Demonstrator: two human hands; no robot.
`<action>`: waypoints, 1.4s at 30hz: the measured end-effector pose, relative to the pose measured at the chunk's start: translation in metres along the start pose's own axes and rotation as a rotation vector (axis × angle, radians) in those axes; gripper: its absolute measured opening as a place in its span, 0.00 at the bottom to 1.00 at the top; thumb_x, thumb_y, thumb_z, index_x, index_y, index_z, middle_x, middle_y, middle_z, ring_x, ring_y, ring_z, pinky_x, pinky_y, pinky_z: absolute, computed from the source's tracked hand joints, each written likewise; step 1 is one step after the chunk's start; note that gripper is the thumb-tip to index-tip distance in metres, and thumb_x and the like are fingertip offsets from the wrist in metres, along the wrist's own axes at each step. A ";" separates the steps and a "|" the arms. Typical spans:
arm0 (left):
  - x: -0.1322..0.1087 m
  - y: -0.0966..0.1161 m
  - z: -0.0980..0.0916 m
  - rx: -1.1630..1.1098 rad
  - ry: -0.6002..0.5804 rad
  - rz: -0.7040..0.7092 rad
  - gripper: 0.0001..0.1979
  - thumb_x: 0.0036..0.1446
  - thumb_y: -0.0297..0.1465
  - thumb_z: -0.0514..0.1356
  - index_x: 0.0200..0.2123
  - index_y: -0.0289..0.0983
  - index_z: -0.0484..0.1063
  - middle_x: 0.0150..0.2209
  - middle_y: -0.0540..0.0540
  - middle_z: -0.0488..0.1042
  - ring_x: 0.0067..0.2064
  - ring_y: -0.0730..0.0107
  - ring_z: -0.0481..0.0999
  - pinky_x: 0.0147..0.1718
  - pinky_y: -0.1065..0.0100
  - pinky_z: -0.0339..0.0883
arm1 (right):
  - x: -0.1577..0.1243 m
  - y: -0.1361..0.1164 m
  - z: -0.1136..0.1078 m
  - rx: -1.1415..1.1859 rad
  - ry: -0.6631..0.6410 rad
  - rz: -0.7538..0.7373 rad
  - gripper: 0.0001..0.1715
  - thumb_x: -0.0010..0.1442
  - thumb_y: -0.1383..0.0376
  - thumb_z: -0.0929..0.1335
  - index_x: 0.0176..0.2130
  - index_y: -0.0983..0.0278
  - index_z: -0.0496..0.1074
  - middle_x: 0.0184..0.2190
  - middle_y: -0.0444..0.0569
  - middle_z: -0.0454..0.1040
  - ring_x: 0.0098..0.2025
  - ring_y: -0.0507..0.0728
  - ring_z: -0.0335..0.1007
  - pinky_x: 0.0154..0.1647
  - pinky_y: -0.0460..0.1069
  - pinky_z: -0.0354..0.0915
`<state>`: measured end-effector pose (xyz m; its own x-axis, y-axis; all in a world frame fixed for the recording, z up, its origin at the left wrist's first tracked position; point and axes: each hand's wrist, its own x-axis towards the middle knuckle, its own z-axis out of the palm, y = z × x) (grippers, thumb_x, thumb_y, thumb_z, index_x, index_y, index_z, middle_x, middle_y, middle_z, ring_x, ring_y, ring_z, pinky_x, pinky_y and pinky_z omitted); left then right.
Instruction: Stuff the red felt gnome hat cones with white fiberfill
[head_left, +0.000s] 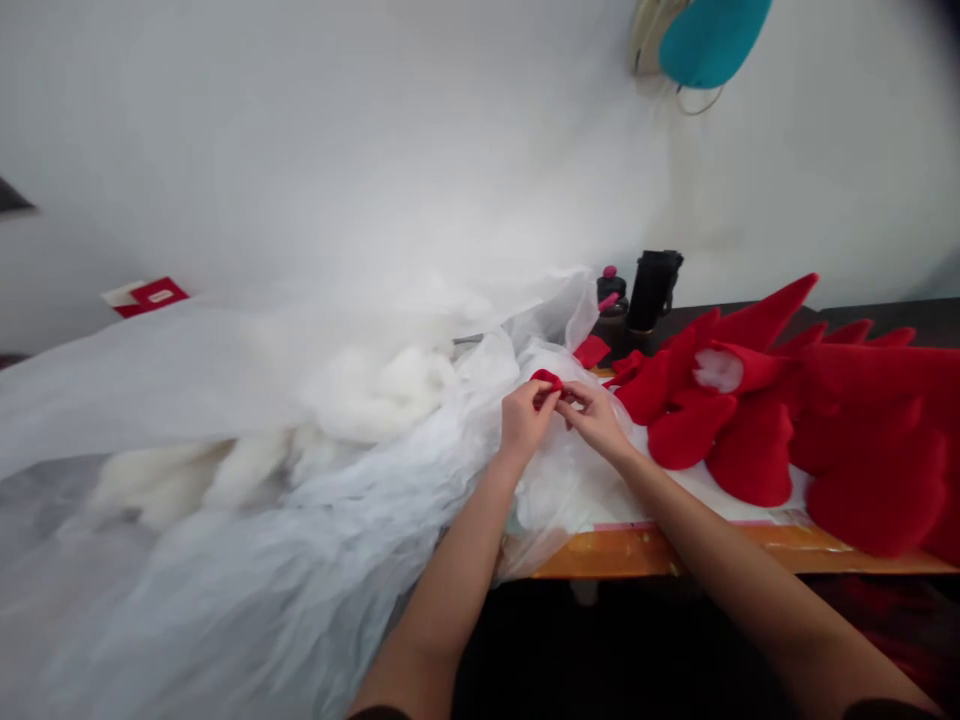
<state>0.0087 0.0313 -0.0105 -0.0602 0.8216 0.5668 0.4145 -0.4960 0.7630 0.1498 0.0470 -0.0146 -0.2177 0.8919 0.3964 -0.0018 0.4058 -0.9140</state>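
Note:
Between my two hands is a small red fabric piece [547, 378], held over the crumpled clear plastic at the table's left end. My left hand [523, 418] pinches it from the left, fingers closed. From the right, my right hand [595, 415] has its fingertips closed on the same piece's lower edge. How the fabric is folded between the fingertips is too small to make out. Just left of my hands lies a large plastic bag [420, 470] with fluffy white stuffing [375, 392] in it. Several red fabric shapes [750, 450] are heaped to the right, one showing white stuffing [718, 369] at its opening.
A black tumbler [654, 290] and a dark bottle with a pink top [611, 290] stand behind the red heap. The table's orange front edge [615, 553] runs close before me. On the wall hangs a teal object [712, 40]. A red card [157, 296] is at far left.

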 end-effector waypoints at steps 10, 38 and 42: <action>0.010 -0.003 -0.005 -0.056 0.039 0.026 0.09 0.57 0.31 0.61 0.40 0.37 0.78 0.39 0.42 0.81 0.37 0.65 0.82 0.39 0.66 0.76 | 0.021 -0.013 -0.014 -0.416 -0.079 -0.260 0.11 0.59 0.65 0.66 0.34 0.65 0.78 0.27 0.47 0.78 0.28 0.51 0.69 0.30 0.45 0.61; 0.009 0.000 0.004 0.048 0.090 0.024 0.10 0.53 0.32 0.61 0.40 0.36 0.73 0.36 0.47 0.77 0.33 0.71 0.77 0.33 0.70 0.72 | 0.007 -0.002 -0.008 -0.351 -0.131 -0.156 0.03 0.60 0.67 0.70 0.36 0.65 0.75 0.29 0.43 0.74 0.31 0.50 0.69 0.35 0.44 0.62; 0.007 0.004 0.008 0.030 0.049 0.002 0.14 0.53 0.34 0.62 0.43 0.35 0.74 0.39 0.44 0.77 0.36 0.68 0.78 0.37 0.67 0.74 | 0.008 -0.001 -0.010 -0.414 -0.102 -0.109 0.05 0.61 0.68 0.69 0.32 0.64 0.73 0.26 0.42 0.73 0.30 0.49 0.67 0.35 0.43 0.60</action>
<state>0.0169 0.0374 -0.0059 -0.1033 0.8053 0.5838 0.4421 -0.4886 0.7522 0.1573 0.0560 -0.0097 -0.3335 0.8237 0.4585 0.3566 0.5605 -0.7475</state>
